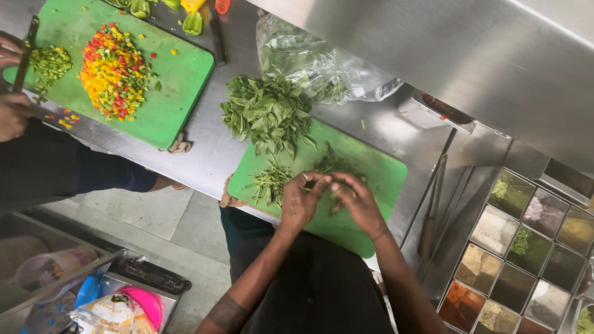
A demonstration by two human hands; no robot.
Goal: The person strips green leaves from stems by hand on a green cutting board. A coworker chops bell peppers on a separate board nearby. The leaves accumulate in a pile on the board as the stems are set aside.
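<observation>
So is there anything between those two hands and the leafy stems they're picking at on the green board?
Nothing visible. The left hand and right hand are already on a leafy sprig over the green cutting board. The pile of leaves lies just beyond the hands, and the stripped stems lie beside the left hand, all with open board between.

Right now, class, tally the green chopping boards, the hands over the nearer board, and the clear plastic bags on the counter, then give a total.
Green chopping boards: 2 (nearer, farther)
Hands over the nearer board: 2 (left hand, right hand)
Clear plastic bags: 1
Total: 5
</observation>
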